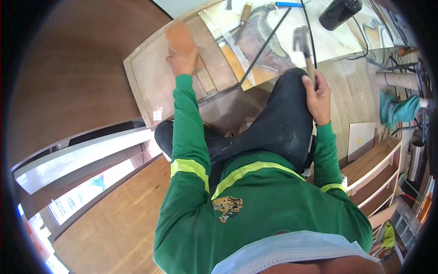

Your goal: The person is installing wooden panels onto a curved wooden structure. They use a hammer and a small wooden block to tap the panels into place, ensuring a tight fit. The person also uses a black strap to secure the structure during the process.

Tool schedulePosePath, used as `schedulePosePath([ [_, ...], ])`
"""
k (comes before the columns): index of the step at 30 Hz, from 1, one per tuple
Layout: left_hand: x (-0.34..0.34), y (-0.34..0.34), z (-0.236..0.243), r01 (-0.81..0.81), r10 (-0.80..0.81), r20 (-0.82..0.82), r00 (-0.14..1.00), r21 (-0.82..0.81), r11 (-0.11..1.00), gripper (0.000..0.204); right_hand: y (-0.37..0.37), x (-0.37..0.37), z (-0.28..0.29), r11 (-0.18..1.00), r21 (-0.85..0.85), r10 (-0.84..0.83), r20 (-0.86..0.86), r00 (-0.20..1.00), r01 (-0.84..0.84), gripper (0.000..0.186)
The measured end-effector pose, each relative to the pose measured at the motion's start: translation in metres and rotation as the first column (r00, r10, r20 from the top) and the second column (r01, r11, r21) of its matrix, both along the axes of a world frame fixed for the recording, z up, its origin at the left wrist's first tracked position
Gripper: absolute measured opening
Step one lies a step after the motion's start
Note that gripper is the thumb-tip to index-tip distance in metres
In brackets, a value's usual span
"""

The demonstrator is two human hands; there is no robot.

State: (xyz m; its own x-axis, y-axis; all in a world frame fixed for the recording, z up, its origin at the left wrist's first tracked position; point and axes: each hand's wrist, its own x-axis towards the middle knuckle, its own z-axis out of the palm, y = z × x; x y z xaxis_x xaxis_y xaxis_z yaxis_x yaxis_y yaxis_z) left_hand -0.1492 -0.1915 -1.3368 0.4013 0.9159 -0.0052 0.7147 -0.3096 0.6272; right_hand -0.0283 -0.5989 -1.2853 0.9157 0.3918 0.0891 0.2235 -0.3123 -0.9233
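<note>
My left hand (183, 60) is closed on a flat orange-brown piece (180, 37), slightly blurred; I cannot tell its exact kind. It is above a framed wooden panel (146, 77) that lies in front of my knees. My right hand (318, 97) grips a hammer (310, 66) by its wooden handle, beside my right knee. The metal hammer head points up and away from me, blurred by motion. Between the two hands, a thin black rod (269, 44) slants across the work surface and the edge of the panel.
Farther off lie a wooden-handled tool (246, 13), a blue-handled item (289, 4) and a black container (340, 14) near cables. A large brown board (77, 68) rises at left. A wooden shelf unit (376, 171) and a teal cloth (399, 109) are at right.
</note>
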Motion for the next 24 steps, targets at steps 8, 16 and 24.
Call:
schedulePosePath([
  [8, -0.002, 0.079, -0.022, 0.298, 0.074, 0.549, 0.832, -0.556, 0.776, 0.073, 0.009, -0.020, 0.029, 0.936, -0.228, 0.305, 0.134, 0.943, -0.270, 0.033],
  [16, -0.029, 0.067, -0.004, 0.488, 0.284, 0.728, 0.625, -0.647, 0.586, 0.053, 0.003, -0.017, 0.020, 0.847, -0.427, 0.448, 0.251, 0.858, -0.317, 0.041],
  [24, -0.051, -0.002, 0.023, 0.782, 0.090, 0.912, 0.400, -0.391, 0.485, 0.076, 0.001, -0.018, 0.014, 0.951, -0.196, 0.274, 0.168, 0.947, -0.241, 0.035],
])
